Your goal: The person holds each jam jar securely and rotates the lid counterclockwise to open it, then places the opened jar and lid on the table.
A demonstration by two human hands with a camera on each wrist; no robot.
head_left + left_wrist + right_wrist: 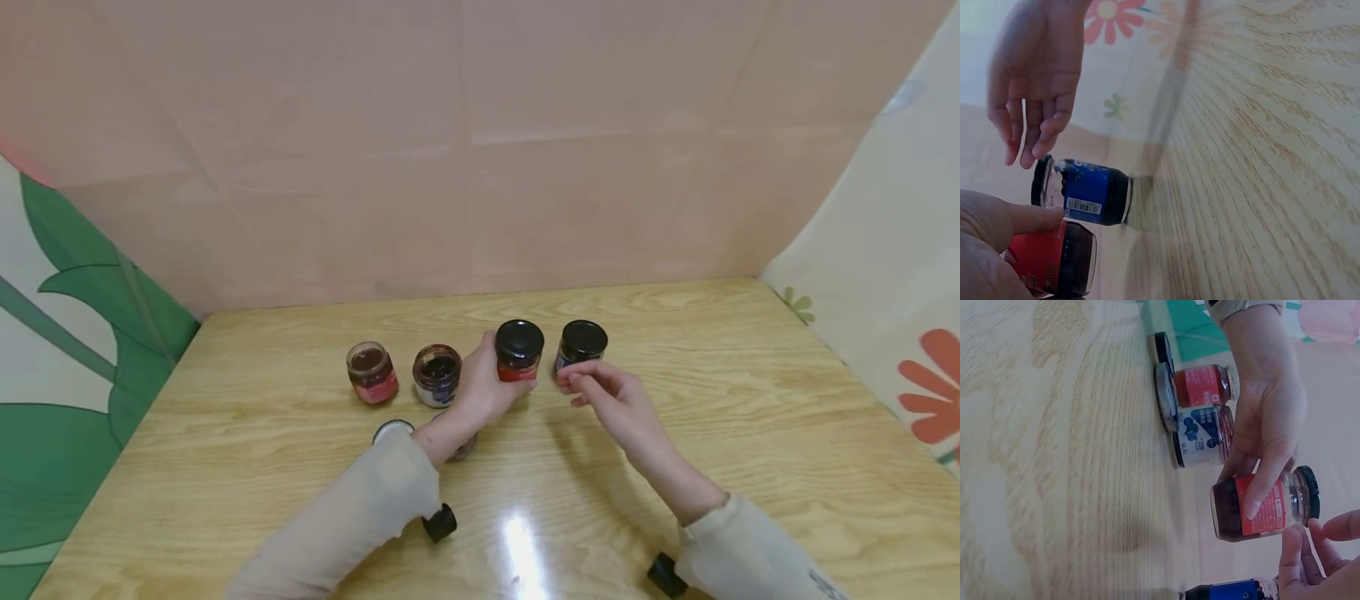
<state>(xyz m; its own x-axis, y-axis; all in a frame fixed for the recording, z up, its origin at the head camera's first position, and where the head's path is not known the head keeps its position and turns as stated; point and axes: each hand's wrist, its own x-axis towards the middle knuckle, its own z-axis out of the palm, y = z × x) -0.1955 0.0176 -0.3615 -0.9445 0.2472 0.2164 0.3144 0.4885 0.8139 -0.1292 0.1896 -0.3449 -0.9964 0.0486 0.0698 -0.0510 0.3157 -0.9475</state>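
Note:
My left hand (480,392) grips a red-labelled glass jar (519,350) with a black lid, fingers and thumb around its body. Dark contents fill the lower part of this jar in the right wrist view, where it hangs clear of the table. My right hand (618,408) has loosely bent fingers and holds nothing. Its fingertips lie close beside the lid of the held jar in the right wrist view. Just past them stands a blue-labelled jar (1094,194), its black lid (585,337) on.
To the left stand two lidless jars, one red-labelled (375,385) and one white-and-blue-labelled (437,385). Two loose lids lie in front of them, one lid (393,427) partly behind my left sleeve. A pinkish wall (465,208) rises behind the wooden table (750,400).

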